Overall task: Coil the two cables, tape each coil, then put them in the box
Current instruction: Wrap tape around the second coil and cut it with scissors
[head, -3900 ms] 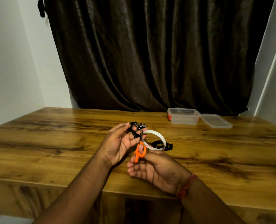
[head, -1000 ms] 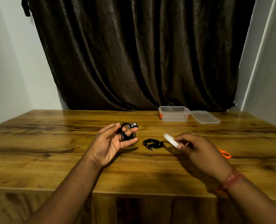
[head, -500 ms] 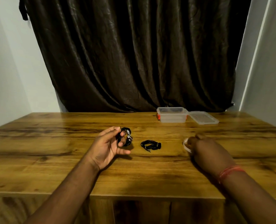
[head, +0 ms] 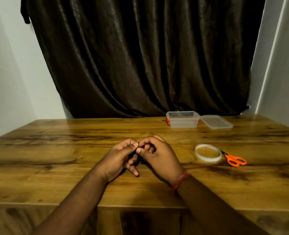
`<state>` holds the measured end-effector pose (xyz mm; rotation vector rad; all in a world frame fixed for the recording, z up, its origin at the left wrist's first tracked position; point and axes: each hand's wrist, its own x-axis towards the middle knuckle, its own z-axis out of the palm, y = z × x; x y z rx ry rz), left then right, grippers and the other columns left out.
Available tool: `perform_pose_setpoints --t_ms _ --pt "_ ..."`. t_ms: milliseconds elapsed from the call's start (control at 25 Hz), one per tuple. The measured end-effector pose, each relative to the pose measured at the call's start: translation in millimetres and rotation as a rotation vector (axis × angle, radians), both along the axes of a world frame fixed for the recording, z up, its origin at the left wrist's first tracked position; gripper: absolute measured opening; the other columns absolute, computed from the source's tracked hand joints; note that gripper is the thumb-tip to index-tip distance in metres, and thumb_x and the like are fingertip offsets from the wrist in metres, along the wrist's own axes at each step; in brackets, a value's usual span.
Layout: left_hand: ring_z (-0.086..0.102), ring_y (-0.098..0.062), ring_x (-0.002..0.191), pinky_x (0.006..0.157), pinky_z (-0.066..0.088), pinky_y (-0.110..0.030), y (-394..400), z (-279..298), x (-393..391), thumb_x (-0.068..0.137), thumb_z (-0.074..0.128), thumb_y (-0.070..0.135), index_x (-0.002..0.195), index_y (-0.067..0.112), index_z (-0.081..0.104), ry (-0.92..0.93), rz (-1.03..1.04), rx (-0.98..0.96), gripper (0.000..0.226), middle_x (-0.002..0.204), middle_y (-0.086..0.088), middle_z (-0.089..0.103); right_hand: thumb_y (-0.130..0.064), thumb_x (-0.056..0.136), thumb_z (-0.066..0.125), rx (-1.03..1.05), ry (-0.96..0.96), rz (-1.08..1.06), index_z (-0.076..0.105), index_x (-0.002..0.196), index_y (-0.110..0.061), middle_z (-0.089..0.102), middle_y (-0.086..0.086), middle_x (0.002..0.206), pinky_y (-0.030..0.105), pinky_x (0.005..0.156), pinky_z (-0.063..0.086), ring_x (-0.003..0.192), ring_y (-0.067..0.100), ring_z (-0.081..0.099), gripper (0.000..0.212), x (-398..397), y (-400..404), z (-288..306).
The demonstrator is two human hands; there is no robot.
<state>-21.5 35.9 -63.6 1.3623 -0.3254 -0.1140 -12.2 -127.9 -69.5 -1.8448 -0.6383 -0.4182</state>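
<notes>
Cable coil [head: 139,158], black and almost wholly hidden, sits pinched between my two hands above the middle of the table [head: 55,158], nearer the front edge than the back. My left hand [head: 119,158] curls round it from the left, thumb and forefinger meeting at the top; my right hand [head: 159,154] closes in from the right with curled fingers, its thumb tip pressed against the left forefinger. Only a dark sliver shows in the gap between the palms, so I cannot tell how neatly it is wound or whether tape is on it.

Half a second ago my right hand was out toward the right side of the table over the tape roll [head: 207,152], and a second black coil lay on the table between the hands; now the right hand has come across to join the left, and that loose coil is no longer visible. The tape roll lies flat, touching the orange scissors [head: 234,159] to its right. At the back edge stands the clear box [head: 182,119], open, its lid [head: 216,122] just beside it.
</notes>
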Motion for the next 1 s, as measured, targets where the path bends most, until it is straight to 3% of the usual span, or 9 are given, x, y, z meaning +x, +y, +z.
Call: perform_pose_setpoints --t_ms 120,240,360,480,760,1000 --pt "0.041 -0.012 0.048 0.046 0.055 -0.036 0 -3 2 0.09 0.062 0.025 0.092 0.009 0.055 0.0 -0.035 0.065 0.017 0.061 -0.007 0.041 -0.018 0.084 0.075 0.048 0.083 0.071 0.069 0.087 -0.016 0.055 -0.008 0.087 0.019 0.068 0.047 0.071 0.0 0.051 0.006 2 -8 -6" --pt "0.04 -0.01 0.047 0.045 0.054 -0.035 -1 -4 1 0.089 0.062 0.024 0.093 0.009 0.055 0.005 -0.054 0.071 0.017 0.058 -0.004 0.041 -0.029 0.082 0.074 0.141 0.267 0.217 0.066 0.086 -0.023 0.061 0.002 0.077 0.032 0.066 0.048 0.07 0.014 0.055 0.011 2 -11 -9" --pt "0.039 -0.011 0.045 0.046 0.054 -0.035 -1 -3 -1 0.092 0.058 0.025 0.094 0.006 0.052 -0.011 -0.057 0.102 0.02 0.054 0.0 0.045 -0.022 0.089 0.07 0.264 0.362 0.317 0.062 0.092 -0.015 0.065 0.005 0.079 0.023 0.058 0.045 0.069 0.014 0.058 0.011 1 -13 -6" --pt "0.038 -0.011 0.046 0.045 0.053 -0.034 -1 -2 -2 0.092 0.057 0.024 0.094 0.004 0.05 -0.016 -0.069 0.112 0.022 0.054 0.001 0.044 -0.013 0.091 0.067 0.342 0.4 0.348 0.062 0.091 -0.013 0.064 0.006 0.075 0.025 0.05 0.038 0.065 0.019 0.054 0.005 3 -15 -6" --pt "0.037 -0.01 0.045 0.043 0.051 -0.032 -4 -1 -3 0.091 0.052 0.021 0.092 0.005 0.049 -0.026 -0.013 0.128 0.016 0.055 -0.001 0.04 -0.012 0.077 0.074 0.456 0.464 0.328 0.067 0.084 -0.014 0.055 0.012 0.073 0.028 0.049 0.033 0.054 0.014 0.047 0.011 7 -17 -7" --pt "0.036 -0.01 0.045 0.044 0.051 -0.032 0 -3 0 0.09 0.059 0.023 0.091 0.007 0.051 -0.021 -0.016 0.1 0.018 0.056 -0.002 0.039 -0.002 0.086 0.069 0.426 0.498 0.275 0.07 0.089 -0.012 0.057 0.004 0.067 0.025 0.046 0.034 0.053 0.01 0.047 0.011 6 -19 -5"
